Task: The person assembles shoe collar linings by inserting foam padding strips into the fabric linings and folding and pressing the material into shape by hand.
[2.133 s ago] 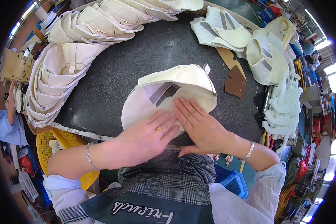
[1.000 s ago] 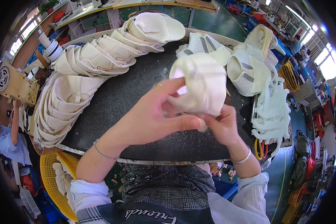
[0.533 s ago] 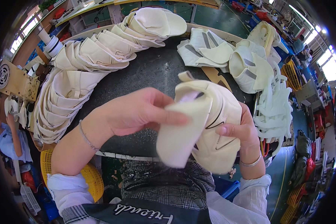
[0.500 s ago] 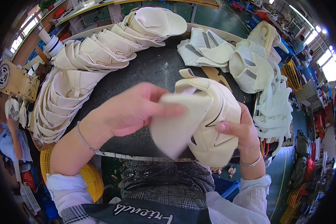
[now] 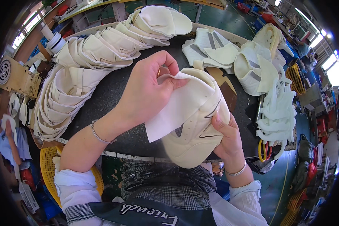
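A cream shoe upper (image 5: 190, 147) hangs above the table's near side, toe part tilted down toward me. My right hand (image 5: 228, 137) grips its right side, thumb on the outer face and fingers behind. My left hand (image 5: 150, 88) pinches the top edge of a white fabric flap (image 5: 173, 107) between thumb and fingers. This flap lies across the upper's opening, its lower left corner sticking out. Whether the flap is joined to the upper, I cannot tell. Dark line markings and a small grey patch show on the upper's side.
Nested cream shoe uppers (image 5: 69, 100) curve along the left and back of the black table (image 5: 101, 92). White padded pieces with grey strips (image 5: 214, 49) and a bundle of white strips (image 5: 275, 113) lie right. A yellow basket (image 5: 49, 169) stands below left. Another person (image 5: 17, 143) works far left.
My left hand has moved up to the flap's top edge, and the flap now lies over the opening. The upper has shifted left and turned slightly in my right hand.
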A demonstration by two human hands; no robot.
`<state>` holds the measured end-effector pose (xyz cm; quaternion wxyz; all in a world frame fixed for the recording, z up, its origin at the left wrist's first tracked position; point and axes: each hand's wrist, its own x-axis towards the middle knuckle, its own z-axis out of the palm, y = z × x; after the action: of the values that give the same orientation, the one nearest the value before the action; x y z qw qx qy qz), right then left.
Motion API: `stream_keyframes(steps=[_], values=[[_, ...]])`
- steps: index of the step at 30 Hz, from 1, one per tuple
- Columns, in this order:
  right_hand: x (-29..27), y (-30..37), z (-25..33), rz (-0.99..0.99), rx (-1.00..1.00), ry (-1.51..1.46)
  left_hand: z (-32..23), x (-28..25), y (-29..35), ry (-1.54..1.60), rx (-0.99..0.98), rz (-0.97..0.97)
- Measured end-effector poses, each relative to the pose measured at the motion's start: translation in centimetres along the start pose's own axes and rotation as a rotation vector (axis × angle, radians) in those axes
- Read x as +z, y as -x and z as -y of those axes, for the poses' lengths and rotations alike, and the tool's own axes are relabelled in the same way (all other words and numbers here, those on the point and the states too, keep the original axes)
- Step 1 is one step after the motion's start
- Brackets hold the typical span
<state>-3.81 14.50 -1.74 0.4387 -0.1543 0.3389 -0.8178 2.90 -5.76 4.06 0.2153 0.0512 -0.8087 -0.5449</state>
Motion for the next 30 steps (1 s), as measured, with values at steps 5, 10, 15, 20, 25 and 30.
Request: stream_keyframes(steps=[5,10,15,20,25,30], values=[[-0.7,0.1,-1.3,0.082,-0.058,-0.109,2.0,1.1,-0.9,0.034,0.047,0.034],[-2.0,-0.3,-2.0,0.135,-0.024,-0.116,3.0,2.2,-0.7,-0.008,-0.090,0.186],[-0.8,0.1,-2.1,-0.047,-0.048,0.033,3.1,2.2,0.4,-0.044,-0.046,0.153],[0.3,-0.7,-1.9,-0.082,-0.285,0.092,0.7,3.1,4.2,-0.374,0.351,-0.127],[1.3,-1.4,-1.9,-0.052,-0.303,-0.018,1.2,6.0,5.2,-0.225,0.277,-0.385],[1.3,-1.7,-1.7,-0.079,-0.302,-0.006,1.3,5.9,5.2,-0.270,0.366,-0.371]])
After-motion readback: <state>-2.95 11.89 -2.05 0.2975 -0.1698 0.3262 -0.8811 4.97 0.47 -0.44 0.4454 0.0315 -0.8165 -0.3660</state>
